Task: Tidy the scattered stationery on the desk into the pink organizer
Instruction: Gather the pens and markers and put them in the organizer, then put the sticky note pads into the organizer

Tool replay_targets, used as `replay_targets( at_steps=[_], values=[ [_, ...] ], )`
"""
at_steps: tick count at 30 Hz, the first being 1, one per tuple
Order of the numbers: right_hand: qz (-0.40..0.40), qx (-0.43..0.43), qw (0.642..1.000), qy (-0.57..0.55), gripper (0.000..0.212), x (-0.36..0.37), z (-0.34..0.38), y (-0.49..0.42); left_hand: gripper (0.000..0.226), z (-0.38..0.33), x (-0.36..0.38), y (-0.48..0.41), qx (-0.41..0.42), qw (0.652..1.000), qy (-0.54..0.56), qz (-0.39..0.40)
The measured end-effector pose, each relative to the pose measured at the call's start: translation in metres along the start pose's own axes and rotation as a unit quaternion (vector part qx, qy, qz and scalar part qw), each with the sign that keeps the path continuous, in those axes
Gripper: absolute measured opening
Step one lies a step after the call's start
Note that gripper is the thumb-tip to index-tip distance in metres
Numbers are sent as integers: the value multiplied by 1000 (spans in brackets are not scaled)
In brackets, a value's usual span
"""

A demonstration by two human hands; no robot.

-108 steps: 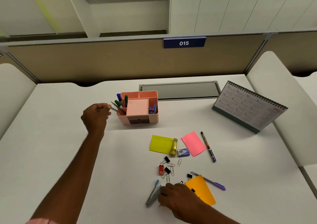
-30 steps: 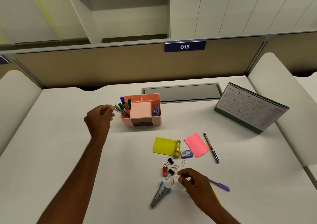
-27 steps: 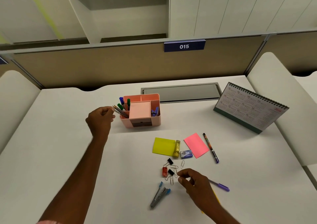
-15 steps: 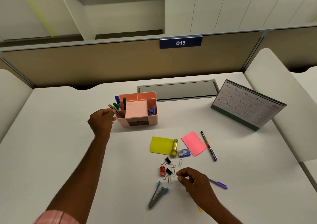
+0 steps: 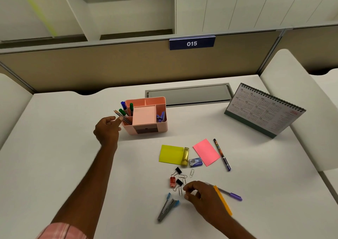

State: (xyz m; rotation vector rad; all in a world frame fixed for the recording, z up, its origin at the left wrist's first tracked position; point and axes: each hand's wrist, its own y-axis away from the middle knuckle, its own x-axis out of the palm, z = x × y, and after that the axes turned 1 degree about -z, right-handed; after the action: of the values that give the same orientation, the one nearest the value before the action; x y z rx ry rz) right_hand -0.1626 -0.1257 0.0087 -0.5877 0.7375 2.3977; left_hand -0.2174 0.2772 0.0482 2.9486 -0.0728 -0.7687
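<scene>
The left hand point(image 5: 108, 130) is at the wooden pencils point(image 5: 121, 116) leaning from the front-left slot of the pink plastic organizer point(image 5: 162, 129) on the white bench point(image 5: 64, 147) — seating them, I judge; whether its fingers grip I cannot tell. Silver wire paper clips point(image 5: 180, 191) lie beside the right hand point(image 5: 203, 196), fingers curled in a pinch, contents unclear. Next: a fine pick, then carry.

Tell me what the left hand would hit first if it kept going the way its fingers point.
Most likely the bundle of pencils leaning out of the pink plastic organizer; the left hand has its fingertips almost on them, though depth is unclear.
</scene>
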Motion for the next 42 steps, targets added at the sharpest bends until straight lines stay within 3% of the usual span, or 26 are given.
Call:
replay_targets(
  at_steps=[4,7,11,15,21,26,29,33,35,37,42],
  values=[
    [52,-66,992,98,28,13,1,1,48,13,-2,16,-9,1000,8,-20],
    [89,-112,975,171,42,25,0,-2,44,26,-6,54,10,1000,2,-19],
    [119,-190,935,274,50,39,-2,-5,29,56,-5,130,56,994,-3,89],
    [92,-225,922,302,40,45,-3,-7,19,93,-10,177,48,977,-20,207],
    [78,-250,919,296,36,44,-7,-4,17,116,-25,205,130,965,-109,201],
    [94,-259,938,212,25,31,3,-4,18,131,-31,209,165,956,-118,212],
    [85,-252,954,135,22,20,14,-7,12,127,-31,212,112,945,-72,299],
    [40,-254,964,72,18,7,32,-23,20,107,-39,218,36,879,1,475],
    [15,-253,966,43,18,-2,44,-32,31,97,-43,219,10,855,46,517],
    [3,-254,967,29,18,-11,57,-42,36,86,-43,216,14,852,76,518],
    [-8,-293,955,43,16,-31,91,-65,38,67,-32,195,47,891,96,441]
  ],
)
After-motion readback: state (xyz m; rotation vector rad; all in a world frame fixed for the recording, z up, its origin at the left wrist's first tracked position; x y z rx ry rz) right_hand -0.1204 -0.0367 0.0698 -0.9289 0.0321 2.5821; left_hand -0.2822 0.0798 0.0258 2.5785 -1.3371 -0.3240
